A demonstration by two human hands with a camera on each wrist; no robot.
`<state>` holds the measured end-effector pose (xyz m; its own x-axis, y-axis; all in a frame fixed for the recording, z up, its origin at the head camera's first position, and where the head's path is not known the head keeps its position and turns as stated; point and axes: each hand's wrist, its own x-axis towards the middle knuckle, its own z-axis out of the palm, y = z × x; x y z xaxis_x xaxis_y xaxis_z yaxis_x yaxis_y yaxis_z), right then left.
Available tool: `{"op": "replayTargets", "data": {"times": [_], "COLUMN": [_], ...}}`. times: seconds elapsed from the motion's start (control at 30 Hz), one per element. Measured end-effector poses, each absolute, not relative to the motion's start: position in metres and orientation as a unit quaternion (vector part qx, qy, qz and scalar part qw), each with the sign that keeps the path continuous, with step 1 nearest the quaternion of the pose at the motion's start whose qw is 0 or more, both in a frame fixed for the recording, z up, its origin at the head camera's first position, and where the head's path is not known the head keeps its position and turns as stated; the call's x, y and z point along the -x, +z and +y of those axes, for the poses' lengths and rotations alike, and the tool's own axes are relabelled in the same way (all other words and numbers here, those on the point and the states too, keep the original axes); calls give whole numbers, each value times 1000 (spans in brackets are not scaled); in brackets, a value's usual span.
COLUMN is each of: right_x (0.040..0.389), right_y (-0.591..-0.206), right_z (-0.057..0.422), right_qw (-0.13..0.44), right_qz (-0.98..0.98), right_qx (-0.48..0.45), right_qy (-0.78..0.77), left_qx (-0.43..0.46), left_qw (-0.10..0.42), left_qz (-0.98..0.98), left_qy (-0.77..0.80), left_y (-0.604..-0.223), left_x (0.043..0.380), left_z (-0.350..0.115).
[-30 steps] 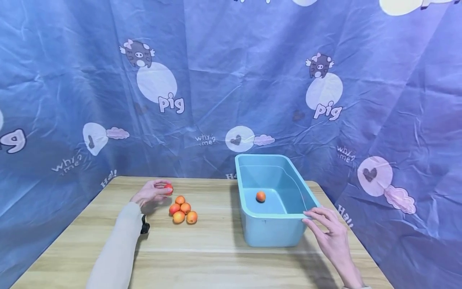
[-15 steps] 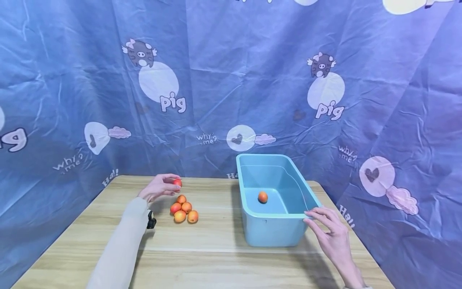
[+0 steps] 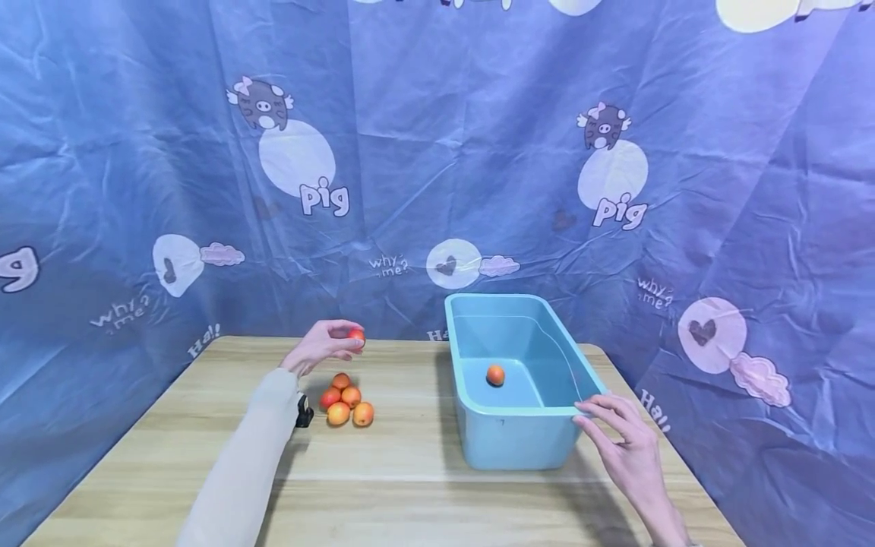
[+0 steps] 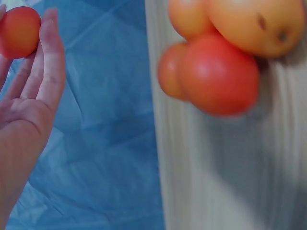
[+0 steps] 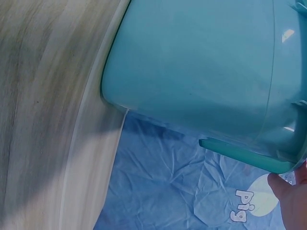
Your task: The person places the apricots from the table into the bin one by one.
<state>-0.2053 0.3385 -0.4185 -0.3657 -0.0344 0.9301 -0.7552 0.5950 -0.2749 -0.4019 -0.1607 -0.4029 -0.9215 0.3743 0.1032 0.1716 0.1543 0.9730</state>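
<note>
In the head view my left hand [image 3: 317,348] holds a small red-orange fruit [image 3: 356,338] in its fingertips, above the far left of the table. The left wrist view shows this held fruit [image 4: 20,33] between fingers and thumb. Just below and right of that hand, several similar fruits [image 3: 338,414] lie bunched on the wood. One orange fruit [image 3: 495,375] rests on the floor of a light blue plastic bin [image 3: 519,441]. My right hand [image 3: 630,444] pinches the bin's near right corner at the rim; in the right wrist view its thumb [image 5: 280,187] touches the rim's underside.
A wooden table [image 3: 390,501] carries the bin on its right side. Behind and beside it hangs a blue curtain [image 3: 410,152] printed with pigs. A stretch of tabletop separates the fruits from the bin. A black device [image 3: 304,411] sits at the left wrist.
My left hand has risen and moved right with the fruit, now past the far side of the bunch. The right hand stays at the bin's corner.
</note>
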Motion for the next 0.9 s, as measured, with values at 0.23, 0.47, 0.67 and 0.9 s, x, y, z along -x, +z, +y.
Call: {"op": "replayTargets", "data": {"times": [0.23, 0.47, 0.67, 0.9], "right_x": [193, 189, 190, 188], "right_y": [-398, -392, -394, -391], "right_z": [324, 319, 321, 319], "right_qw": [500, 497, 494, 494], "right_qz": [-739, -744, -746, -747], "right_qx": [-262, -258, -256, -253], "right_qy": [367, 366, 367, 366], "left_qx": [-217, -230, -235, -238], "left_qw": [74, 77, 75, 73], "left_qz": [746, 750, 741, 748], "left_qy": [625, 615, 625, 615], "left_y": [-390, -381, -370, -355], "left_x": [404, 404, 406, 410], "left_z": [-142, -126, -107, -81]}}
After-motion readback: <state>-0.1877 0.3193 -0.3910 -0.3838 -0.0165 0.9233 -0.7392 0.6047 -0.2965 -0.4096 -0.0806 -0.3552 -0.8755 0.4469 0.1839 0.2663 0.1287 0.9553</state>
